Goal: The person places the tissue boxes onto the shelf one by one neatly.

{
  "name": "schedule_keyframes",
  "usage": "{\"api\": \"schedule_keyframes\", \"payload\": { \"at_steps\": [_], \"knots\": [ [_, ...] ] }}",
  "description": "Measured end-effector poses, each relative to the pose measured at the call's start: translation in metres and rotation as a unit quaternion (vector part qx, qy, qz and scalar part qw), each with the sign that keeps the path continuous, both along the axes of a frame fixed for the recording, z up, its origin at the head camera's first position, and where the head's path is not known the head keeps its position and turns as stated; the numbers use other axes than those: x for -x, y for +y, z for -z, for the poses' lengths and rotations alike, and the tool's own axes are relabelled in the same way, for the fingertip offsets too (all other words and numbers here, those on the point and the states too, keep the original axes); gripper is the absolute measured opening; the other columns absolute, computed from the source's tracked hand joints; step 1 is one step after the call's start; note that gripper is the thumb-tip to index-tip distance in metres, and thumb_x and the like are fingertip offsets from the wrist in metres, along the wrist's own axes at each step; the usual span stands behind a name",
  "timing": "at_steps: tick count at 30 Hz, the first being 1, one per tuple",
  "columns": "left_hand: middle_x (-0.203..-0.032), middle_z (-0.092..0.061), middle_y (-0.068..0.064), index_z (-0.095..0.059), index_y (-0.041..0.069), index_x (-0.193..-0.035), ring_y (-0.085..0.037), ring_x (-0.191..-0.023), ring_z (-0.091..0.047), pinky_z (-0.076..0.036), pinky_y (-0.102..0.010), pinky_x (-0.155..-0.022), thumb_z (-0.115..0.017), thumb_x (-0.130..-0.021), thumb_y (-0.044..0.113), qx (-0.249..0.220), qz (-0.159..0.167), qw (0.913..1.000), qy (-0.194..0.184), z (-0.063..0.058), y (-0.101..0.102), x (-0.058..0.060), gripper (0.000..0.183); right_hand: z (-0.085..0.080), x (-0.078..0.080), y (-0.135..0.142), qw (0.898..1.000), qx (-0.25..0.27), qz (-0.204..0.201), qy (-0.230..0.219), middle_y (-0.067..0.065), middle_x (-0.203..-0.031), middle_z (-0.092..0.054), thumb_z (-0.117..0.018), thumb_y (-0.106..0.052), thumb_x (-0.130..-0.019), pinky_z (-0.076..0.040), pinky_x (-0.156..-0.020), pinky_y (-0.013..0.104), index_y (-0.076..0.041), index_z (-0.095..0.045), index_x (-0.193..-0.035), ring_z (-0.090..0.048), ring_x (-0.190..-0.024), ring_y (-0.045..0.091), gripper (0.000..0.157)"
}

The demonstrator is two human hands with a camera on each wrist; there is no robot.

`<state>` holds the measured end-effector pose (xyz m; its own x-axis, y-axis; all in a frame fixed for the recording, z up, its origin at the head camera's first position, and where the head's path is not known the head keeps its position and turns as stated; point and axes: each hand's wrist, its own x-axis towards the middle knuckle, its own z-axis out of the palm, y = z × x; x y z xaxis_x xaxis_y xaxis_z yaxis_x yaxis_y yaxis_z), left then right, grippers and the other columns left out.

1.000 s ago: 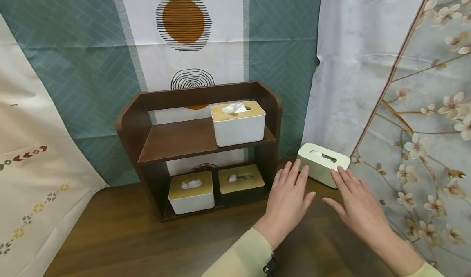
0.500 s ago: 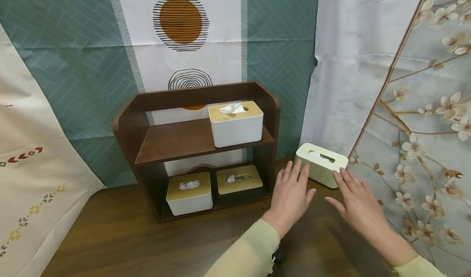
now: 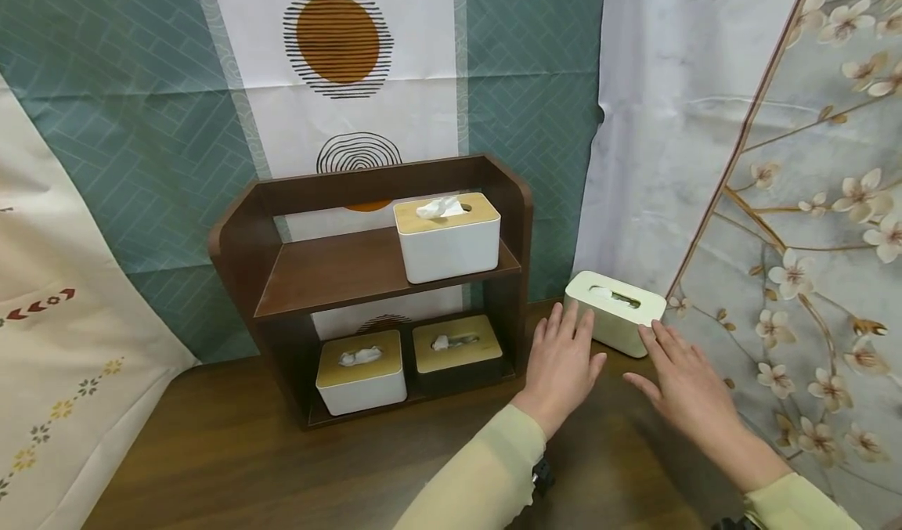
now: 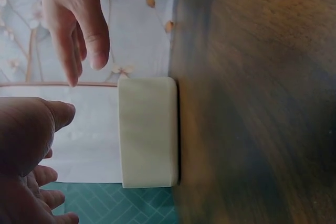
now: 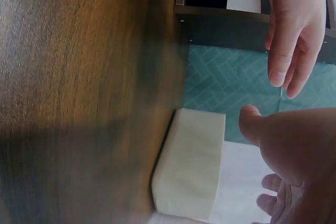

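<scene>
A pale green tissue box (image 3: 615,311) stands on the table in the back right corner, a tissue showing in its slot. My left hand (image 3: 561,362) hovers in front of its left end with fingers straight. On the other side, my right hand (image 3: 687,377) reaches toward the box's right end, fingers extended and thumb apart. Both wrist views show a gap between the hands and the pale green box (image 4: 148,132). Neither hand holds anything.
A dark brown two-tier shelf (image 3: 380,303) stands left of the hands. On its upper tier is a white tissue box (image 3: 451,248) with a wooden lid. Below sit another white tissue box (image 3: 362,389) and a dark one with a wooden lid (image 3: 458,344). Fabric hangings surround the wooden table (image 3: 232,452).
The head view has shifted slightly, so the shelf appears a little further left. Both hands keep nearly the same pose before the pale green tissue box, which stays in place.
</scene>
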<state>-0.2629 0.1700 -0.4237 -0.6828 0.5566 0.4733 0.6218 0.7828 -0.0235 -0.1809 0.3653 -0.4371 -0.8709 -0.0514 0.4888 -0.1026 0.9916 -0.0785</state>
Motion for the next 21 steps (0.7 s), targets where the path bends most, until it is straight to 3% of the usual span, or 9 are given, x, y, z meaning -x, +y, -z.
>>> {"api": "schedule_keyframes", "payload": {
  "at_steps": [11, 21],
  "knots": [
    [-0.177, -0.038, -0.004, -0.045, 0.023, -0.17, -0.027, -0.163, -0.036, -0.037, -0.044, -0.128, -0.064, -0.109, 0.058, 0.005, -0.021, 0.999, -0.039, 0.009, 0.012, 0.014, 0.073, 0.003, 0.009, 0.007, 0.999, -0.005, 0.022, -0.042, 0.041, -0.162, -0.041, -0.084, -0.036, -0.099, -0.033, -0.116, 0.079, 0.011, -0.045, -0.161, -0.043, -0.146, 0.062, 0.087],
    [-0.176, -0.04, -0.006, -0.046, 0.021, -0.169, -0.028, -0.162, -0.037, -0.038, -0.044, -0.127, -0.065, -0.109, 0.057, 0.007, -0.024, 0.9989, -0.041, 0.009, 0.018, 0.018, 0.072, 0.003, 0.018, 0.012, 0.999, 0.003, 0.022, -0.045, 0.041, -0.163, -0.041, -0.082, -0.036, -0.101, -0.032, -0.116, 0.079, 0.011, -0.044, -0.161, -0.042, -0.147, 0.062, 0.085]
  ]
}}
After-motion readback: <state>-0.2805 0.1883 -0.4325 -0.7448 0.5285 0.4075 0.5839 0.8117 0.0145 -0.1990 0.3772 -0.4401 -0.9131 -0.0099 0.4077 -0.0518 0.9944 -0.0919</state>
